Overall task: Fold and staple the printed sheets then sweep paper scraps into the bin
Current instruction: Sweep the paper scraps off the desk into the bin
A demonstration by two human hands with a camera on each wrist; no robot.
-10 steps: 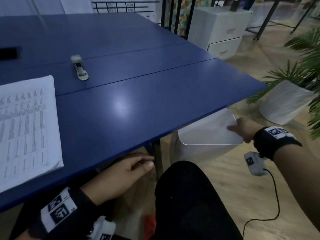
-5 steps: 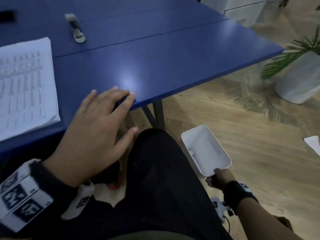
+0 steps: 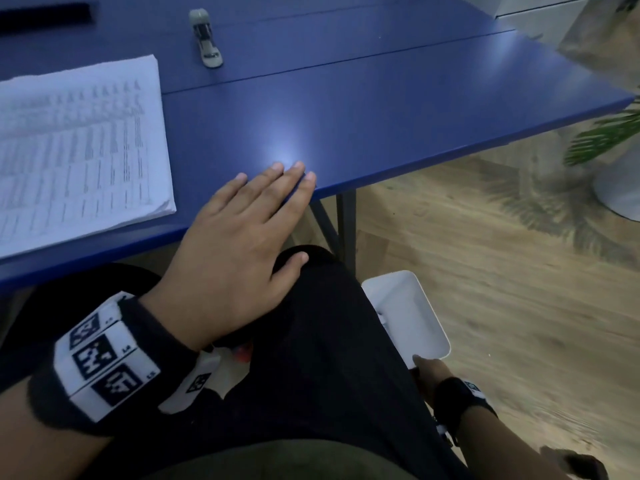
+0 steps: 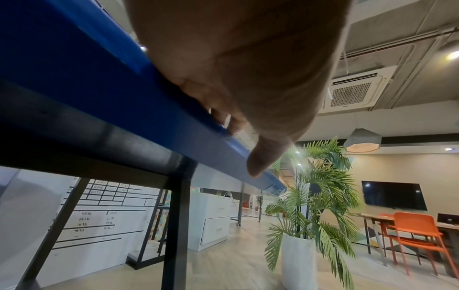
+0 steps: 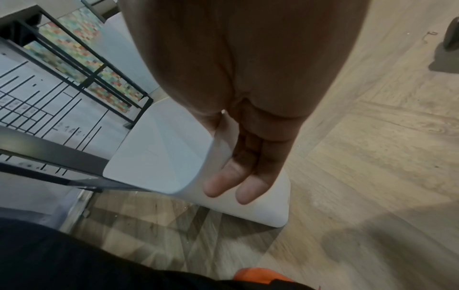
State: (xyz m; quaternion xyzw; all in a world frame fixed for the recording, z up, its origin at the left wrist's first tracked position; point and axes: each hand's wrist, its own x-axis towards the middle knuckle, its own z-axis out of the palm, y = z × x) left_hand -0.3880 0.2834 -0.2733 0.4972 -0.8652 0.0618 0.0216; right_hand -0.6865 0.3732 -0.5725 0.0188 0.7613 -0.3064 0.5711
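Observation:
A thick stack of printed sheets lies on the blue table at the left. A grey stapler lies beyond it, near the far side. My left hand lies flat on the table's near edge, fingers straight, thumb hanging below the edge; the left wrist view shows the left hand over the blue table edge. My right hand holds the white bin by its near rim, low beside my right thigh. In the right wrist view my fingers lie along the bin's outer wall.
A potted palm in a white pot stands on the wooden floor to the right. Black table legs run down just ahead of my knee. A black bar lies at the table's far left. A white drawer cabinet stands beyond.
My left hand rose from under the table and settled flat on its edge. My right hand pulled the bin from under the table back to beside my right leg.

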